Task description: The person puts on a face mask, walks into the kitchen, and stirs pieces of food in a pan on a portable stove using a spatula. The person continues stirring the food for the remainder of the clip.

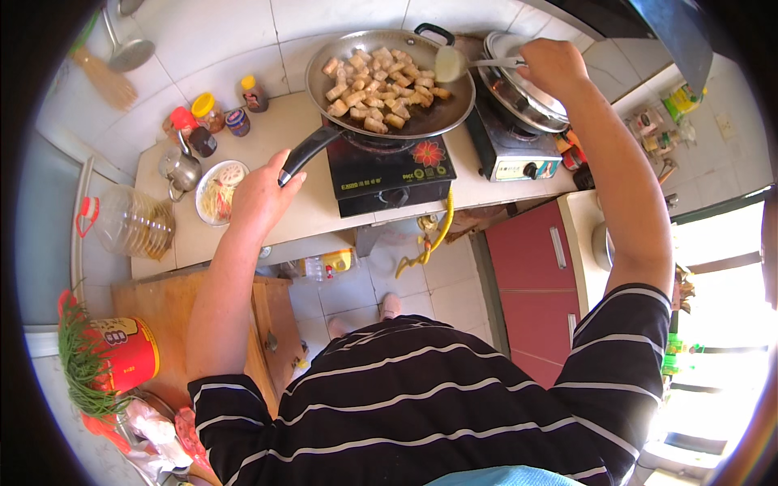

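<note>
My left hand (265, 193) grips the black handle of a metal wok (447, 118), which sits tilted over a black gas stove (392, 173). Chunks of meat (380, 85), lightly browned on some sides, are spread across the wok. At the upper right, my right hand (552, 65) holds the handle of a spatula (450, 64). Its pale, blurred blade is at the wok's right rim; whether it touches the rim I cannot tell. Left of the stove, near my left hand, a white plate (206, 220) carries shredded ingredients and a slice of lotus root.
A second stove (526, 164) bears stacked metal pans (516, 97). Jars (208, 112) and a metal pot (180, 169) line the counter's left part, with a large plastic oil jug (137, 222) nearer. A yellow hose (448, 225) hangs below the stove. Red cabinets (529, 261) stand at right.
</note>
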`<state>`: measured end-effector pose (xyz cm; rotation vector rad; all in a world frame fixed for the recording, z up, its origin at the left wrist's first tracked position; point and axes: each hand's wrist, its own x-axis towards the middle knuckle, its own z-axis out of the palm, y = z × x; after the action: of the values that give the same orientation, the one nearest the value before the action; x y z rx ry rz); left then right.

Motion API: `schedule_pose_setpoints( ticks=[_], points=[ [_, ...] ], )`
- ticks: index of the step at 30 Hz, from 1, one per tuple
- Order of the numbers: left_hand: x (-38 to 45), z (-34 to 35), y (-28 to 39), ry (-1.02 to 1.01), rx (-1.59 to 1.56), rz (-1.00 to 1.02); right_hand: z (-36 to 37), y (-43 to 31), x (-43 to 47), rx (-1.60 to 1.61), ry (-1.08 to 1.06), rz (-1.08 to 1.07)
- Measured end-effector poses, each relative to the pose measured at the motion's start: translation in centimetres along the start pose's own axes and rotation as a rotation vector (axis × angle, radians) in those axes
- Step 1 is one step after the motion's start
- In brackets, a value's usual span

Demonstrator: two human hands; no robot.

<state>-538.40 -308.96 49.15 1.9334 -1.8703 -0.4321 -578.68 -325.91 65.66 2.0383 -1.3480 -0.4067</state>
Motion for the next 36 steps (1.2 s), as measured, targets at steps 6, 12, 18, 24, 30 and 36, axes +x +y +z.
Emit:
schedule_pose_setpoints(
  ticks=[6, 12, 18, 24, 30, 36],
  points=[
    [0.1, 0.0, -0.1, -0.004, 0.012, 0.001, 4.3, 0.6, 4.5, 0.150, -0.134, -0.004],
    [0.0, -0.1, 0.0, 0.017, 0.009, 0.021, 8.9, -4.7, 6.6, 0.629, -0.201, 0.147],
    [0.0, -0.1, 0.1, 0.011, 0.012, 0.020, 8.4, -7.7, 4.3, 0.499, 0.053, 0.056],
    [-0.1, 0.1, -0.2, 0.039, 0.004, 0.056, 4.9, -2.3, -1.0, 0.302, 0.255, -0.071],
    [0.1, 0.2, -0.1, 0.010, 0.011, -0.015, 3.0, -4.0, 3.3, 0.149, 0.155, 0.053],
    [0.0, 0.2, -0.5, 0.023, 0.001, 0.022, 1.0, -10.2, 7.5, 0.300, 0.102, -0.019]
  ],
)
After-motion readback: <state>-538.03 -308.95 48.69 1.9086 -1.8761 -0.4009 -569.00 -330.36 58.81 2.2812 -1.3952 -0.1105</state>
